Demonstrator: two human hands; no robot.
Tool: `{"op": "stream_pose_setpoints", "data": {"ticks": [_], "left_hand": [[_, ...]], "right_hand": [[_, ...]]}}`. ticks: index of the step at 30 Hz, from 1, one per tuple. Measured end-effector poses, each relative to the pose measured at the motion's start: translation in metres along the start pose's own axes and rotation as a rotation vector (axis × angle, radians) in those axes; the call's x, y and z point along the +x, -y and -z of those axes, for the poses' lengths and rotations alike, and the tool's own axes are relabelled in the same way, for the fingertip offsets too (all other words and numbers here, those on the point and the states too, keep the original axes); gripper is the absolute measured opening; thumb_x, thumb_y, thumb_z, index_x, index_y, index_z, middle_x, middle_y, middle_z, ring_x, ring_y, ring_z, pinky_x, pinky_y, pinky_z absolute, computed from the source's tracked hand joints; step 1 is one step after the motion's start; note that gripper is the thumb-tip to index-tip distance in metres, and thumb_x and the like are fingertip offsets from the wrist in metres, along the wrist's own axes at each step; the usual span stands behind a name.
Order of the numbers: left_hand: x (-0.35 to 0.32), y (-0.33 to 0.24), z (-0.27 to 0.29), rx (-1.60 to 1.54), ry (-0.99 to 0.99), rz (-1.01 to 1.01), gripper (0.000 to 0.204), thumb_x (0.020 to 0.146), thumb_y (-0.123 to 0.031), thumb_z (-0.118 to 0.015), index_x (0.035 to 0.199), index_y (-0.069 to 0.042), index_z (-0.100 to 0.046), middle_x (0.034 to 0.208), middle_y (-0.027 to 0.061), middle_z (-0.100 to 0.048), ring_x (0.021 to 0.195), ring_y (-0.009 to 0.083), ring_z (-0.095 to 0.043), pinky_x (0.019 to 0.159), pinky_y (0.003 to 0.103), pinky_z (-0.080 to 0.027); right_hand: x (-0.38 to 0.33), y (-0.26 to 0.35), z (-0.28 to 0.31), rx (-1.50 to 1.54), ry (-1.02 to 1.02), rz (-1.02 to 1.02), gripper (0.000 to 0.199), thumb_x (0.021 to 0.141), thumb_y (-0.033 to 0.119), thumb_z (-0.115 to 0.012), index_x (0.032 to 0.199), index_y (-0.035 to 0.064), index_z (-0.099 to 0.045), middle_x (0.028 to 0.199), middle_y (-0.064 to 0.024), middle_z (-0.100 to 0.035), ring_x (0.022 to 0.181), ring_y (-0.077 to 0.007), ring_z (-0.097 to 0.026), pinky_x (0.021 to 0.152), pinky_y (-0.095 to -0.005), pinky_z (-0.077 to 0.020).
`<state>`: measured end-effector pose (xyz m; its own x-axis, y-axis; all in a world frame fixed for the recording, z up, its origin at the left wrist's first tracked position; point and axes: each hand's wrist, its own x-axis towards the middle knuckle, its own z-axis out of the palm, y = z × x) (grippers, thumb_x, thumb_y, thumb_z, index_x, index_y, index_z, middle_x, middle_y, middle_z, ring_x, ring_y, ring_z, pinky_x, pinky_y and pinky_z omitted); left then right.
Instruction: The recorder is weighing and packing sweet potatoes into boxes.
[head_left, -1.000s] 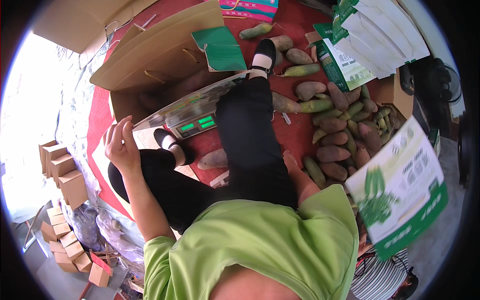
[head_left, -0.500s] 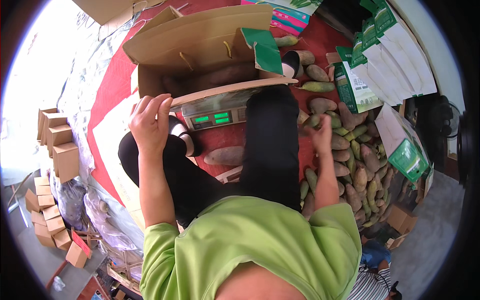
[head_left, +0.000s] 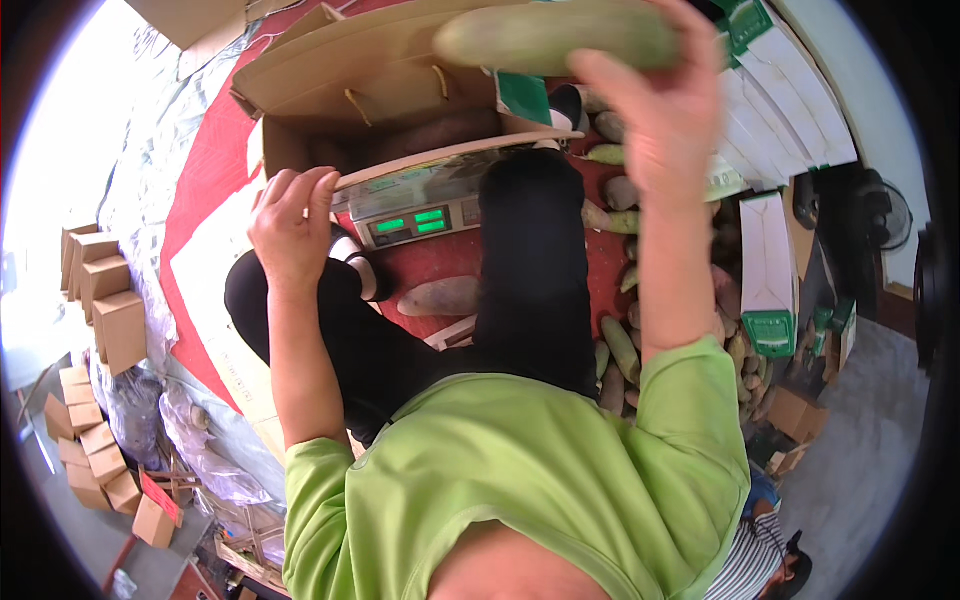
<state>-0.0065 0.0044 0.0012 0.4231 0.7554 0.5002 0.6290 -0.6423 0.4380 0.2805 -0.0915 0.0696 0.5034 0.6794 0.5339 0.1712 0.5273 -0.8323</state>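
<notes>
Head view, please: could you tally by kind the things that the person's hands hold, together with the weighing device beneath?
long green fruit, raised in the right hand: 1
open cardboard box, flap edge gripped by the left hand: 1
digital scale with lit green display, under the box: 1
Total: 3

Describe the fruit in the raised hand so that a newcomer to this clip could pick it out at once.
Start at the open cardboard box on the red mat, with a scale just in front of it. Above the box, the right hand holds up one long pale green fruit, lying sideways at the frame's top edge. The other fruits all lie on the mat; this is the only one in the air.
</notes>
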Motion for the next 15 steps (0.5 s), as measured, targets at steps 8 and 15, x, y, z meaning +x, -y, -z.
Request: {"op": "stream_pose_setpoints", "data": {"ticks": [8,15], "left_hand": [[-0.001,-0.002,0.0,-0.051,0.02,0.025,0.009,0.086,-0.013,-0.069,0.086,-0.005,-0.072,0.077,0.0064,-0.065,0.071,0.022,-0.063,0.066,0.032,-0.049],[-0.002,0.006,-0.005,-0.058,0.03,-0.034,0.01,0.088,-0.014,-0.067,0.088,-0.005,-0.072,0.075,0.0062,-0.063,0.067,0.0182,-0.061,0.061,0.029,-0.048]], "right_hand": [[-0.013,-0.065,-0.026,-0.184,0.225,-0.292,0.034,0.081,0.005,-0.072,0.11,0.0005,-0.056,0.099,-0.0093,-0.062,0.095,-0.0165,-0.061,0.083,-0.0296,-0.0505],[-0.068,-0.054,0.109,-0.336,-0.043,-0.377,0.021,0.087,0.009,-0.068,0.107,0.0024,-0.063,0.098,-0.004,-0.067,0.09,-0.0111,-0.063,0.075,-0.024,-0.0505]]}}
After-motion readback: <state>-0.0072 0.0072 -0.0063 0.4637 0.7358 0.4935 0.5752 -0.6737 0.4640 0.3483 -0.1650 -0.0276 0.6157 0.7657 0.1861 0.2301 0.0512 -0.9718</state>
